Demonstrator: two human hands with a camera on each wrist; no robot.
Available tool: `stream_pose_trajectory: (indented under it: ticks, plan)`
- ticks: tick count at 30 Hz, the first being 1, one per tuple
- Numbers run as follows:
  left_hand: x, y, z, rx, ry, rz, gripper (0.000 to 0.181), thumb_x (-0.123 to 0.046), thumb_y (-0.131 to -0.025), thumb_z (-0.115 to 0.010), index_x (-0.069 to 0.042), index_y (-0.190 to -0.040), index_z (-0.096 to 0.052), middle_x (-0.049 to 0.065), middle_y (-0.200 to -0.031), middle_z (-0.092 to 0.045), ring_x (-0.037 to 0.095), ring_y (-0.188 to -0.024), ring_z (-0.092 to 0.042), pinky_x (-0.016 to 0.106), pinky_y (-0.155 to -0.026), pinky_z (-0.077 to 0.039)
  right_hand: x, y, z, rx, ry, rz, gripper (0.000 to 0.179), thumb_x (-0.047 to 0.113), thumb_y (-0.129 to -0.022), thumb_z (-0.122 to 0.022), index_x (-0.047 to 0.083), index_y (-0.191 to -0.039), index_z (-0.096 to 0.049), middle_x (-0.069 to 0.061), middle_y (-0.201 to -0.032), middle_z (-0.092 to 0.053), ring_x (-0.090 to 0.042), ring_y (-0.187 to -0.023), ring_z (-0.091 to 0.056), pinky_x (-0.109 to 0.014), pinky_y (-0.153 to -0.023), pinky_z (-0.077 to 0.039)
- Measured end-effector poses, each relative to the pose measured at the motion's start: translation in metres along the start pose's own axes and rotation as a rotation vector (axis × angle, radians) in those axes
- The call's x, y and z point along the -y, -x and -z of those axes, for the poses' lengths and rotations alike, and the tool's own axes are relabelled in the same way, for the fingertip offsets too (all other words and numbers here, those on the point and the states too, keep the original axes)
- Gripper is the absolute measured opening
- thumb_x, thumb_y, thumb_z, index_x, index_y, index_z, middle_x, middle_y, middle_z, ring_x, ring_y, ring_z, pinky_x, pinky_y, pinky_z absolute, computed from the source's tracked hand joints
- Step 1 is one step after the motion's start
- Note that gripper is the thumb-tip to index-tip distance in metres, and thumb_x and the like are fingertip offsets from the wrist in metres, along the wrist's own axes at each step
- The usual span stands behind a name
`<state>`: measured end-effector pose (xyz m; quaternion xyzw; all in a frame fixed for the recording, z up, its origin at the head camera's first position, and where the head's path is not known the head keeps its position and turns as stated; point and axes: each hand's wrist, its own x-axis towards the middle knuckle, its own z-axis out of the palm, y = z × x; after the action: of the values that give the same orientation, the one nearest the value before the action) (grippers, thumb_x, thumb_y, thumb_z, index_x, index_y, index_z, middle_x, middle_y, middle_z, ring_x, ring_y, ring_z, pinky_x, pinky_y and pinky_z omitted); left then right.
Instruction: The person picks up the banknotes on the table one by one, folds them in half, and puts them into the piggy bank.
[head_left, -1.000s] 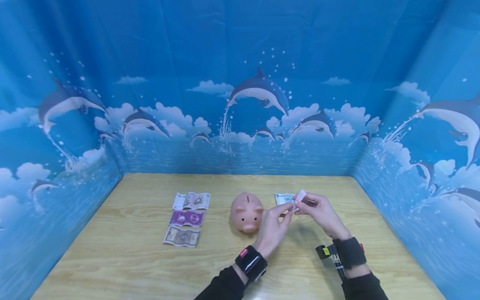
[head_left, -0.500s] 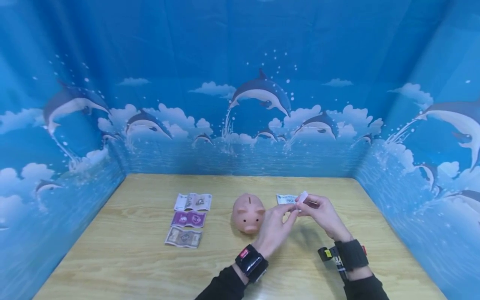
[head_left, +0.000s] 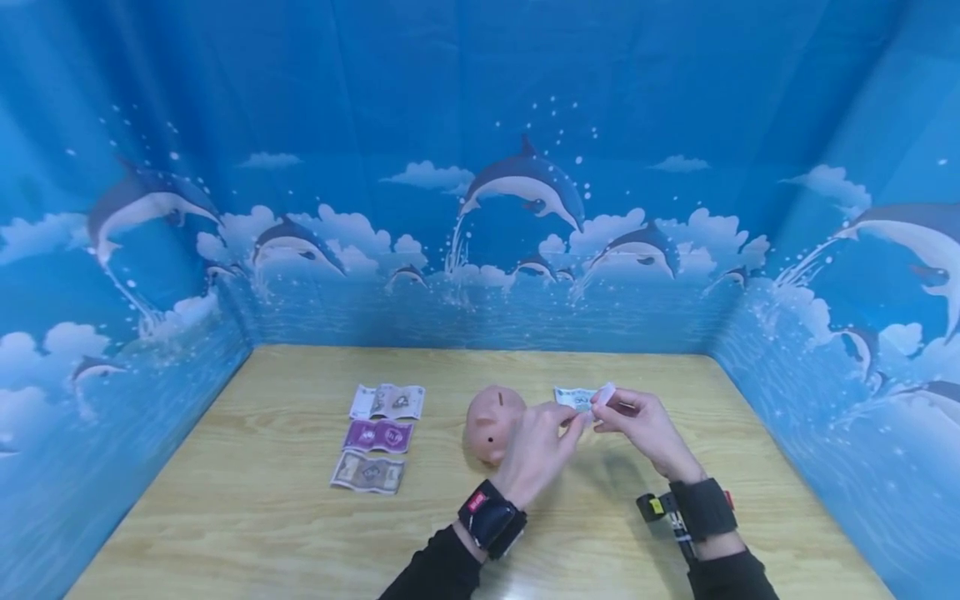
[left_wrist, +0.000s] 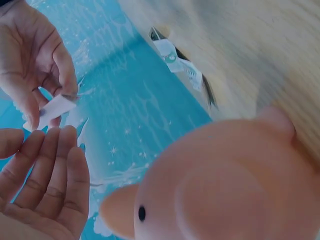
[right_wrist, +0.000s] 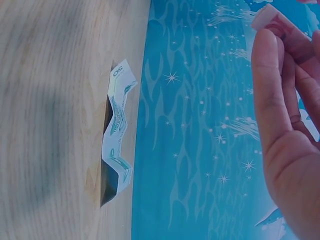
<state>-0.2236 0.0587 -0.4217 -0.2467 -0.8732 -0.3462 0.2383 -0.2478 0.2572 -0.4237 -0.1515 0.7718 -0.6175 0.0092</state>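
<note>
Both hands meet over the table, just right of the pink piggy bank. My right hand pinches a folded banknote between thumb and fingers; red print shows on the note in the right wrist view. My left hand pinches the note's near end with thumb and index finger, its other fingers extended together in the left wrist view. The left hand overlaps the piggy bank's face in the head view. Behind the hands lies a creased green-printed banknote, standing in zigzag folds on the table.
Left of the piggy bank, three creased notes lie in a column: a grey-white one, a purple one and a brownish one. A blue dolphin-print curtain borders the wooden table at the back and sides.
The left hand and wrist have shifted slightly left, covering more of the piggy bank's face. The right hand stays almost in place, still pinching the folded note.
</note>
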Motion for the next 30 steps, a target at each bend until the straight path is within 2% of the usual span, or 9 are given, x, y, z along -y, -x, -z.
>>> stream_pose_trajectory:
  ticks: [4,8,14,19,22,24,28,30]
  plan:
    - [0.001,0.001,0.004,-0.022,-0.075,-0.035,0.019,-0.029,-0.095,-0.065,-0.017,-0.085,-0.076,-0.009,-0.068,-0.065,-0.005,-0.049,-0.037,0.008,-0.042,-0.026,-0.001,0.001,0.001,0.001,0.001,-0.012,0.032,0.019,-0.096,-0.065,-0.008,-0.114,-0.064,0.004,-0.1,-0.072,-0.012,-0.092,-0.07,-0.037,-0.08,-0.061]
    - [0.003,0.003,0.008,-0.036,-0.133,-0.076,0.019,-0.027,-0.094,-0.066,-0.017,-0.08,-0.075,-0.011,-0.062,-0.055,-0.005,-0.048,-0.035,0.008,-0.041,-0.023,-0.002,0.002,0.0,-0.002,0.003,-0.027,0.032,0.02,-0.095,-0.066,-0.008,-0.111,-0.064,-0.001,-0.099,-0.072,-0.013,-0.091,-0.071,-0.037,-0.08,-0.061]
    - [0.012,0.006,0.016,-0.059,-0.191,-0.132,0.014,-0.025,-0.09,-0.07,-0.017,-0.079,-0.075,-0.01,-0.065,-0.063,-0.004,-0.052,-0.042,0.008,-0.051,-0.028,-0.002,0.0,-0.002,-0.001,0.0,-0.032,0.033,0.021,-0.094,-0.067,-0.008,-0.11,-0.064,-0.021,-0.104,-0.068,-0.015,-0.088,-0.071,-0.036,-0.079,-0.061]
    - [0.022,0.012,0.022,-0.051,-0.253,-0.175,0.012,-0.026,-0.089,-0.071,-0.019,-0.08,-0.074,-0.01,-0.072,-0.069,-0.002,-0.058,-0.053,0.009,-0.057,-0.039,-0.003,0.0,-0.002,0.005,0.019,-0.023,0.031,0.019,-0.095,-0.066,-0.008,-0.109,-0.064,-0.015,-0.101,-0.068,-0.015,-0.088,-0.071,-0.036,-0.078,-0.061]
    - [0.028,0.015,0.026,-0.086,-0.305,-0.198,0.011,-0.028,-0.088,-0.073,-0.021,-0.08,-0.075,-0.01,-0.074,-0.071,0.0,-0.063,-0.059,0.013,-0.061,-0.046,-0.003,0.0,-0.003,-0.005,0.019,-0.026,0.032,0.019,-0.094,-0.067,-0.009,-0.109,-0.064,-0.015,-0.101,-0.068,-0.015,-0.087,-0.071,-0.036,-0.078,-0.062]
    - [0.033,0.015,0.029,-0.119,-0.345,-0.208,0.011,-0.029,-0.087,-0.074,-0.022,-0.079,-0.076,-0.01,-0.074,-0.072,0.001,-0.067,-0.061,0.017,-0.07,-0.051,-0.002,0.0,-0.004,-0.01,0.022,-0.028,0.033,0.019,-0.094,-0.067,-0.01,-0.108,-0.064,-0.017,-0.102,-0.068,-0.015,-0.087,-0.071,-0.037,-0.078,-0.062]
    - [0.041,0.013,0.033,-0.16,-0.346,-0.223,0.013,-0.028,-0.085,-0.075,-0.02,-0.075,-0.075,-0.008,-0.076,-0.072,0.006,-0.077,-0.063,0.028,-0.086,-0.052,-0.001,0.0,-0.005,-0.017,0.023,-0.027,0.033,0.02,-0.094,-0.068,-0.01,-0.107,-0.064,-0.023,-0.106,-0.065,-0.015,-0.087,-0.071,-0.036,-0.078,-0.062]
    - [0.044,0.012,0.035,-0.161,-0.317,-0.231,0.013,-0.026,-0.085,-0.076,-0.018,-0.075,-0.075,-0.007,-0.077,-0.072,0.008,-0.081,-0.063,0.028,-0.087,-0.052,0.0,0.0,-0.005,-0.015,0.019,-0.027,0.031,0.019,-0.094,-0.068,-0.009,-0.107,-0.064,-0.027,-0.108,-0.064,-0.015,-0.087,-0.071,-0.036,-0.078,-0.062]
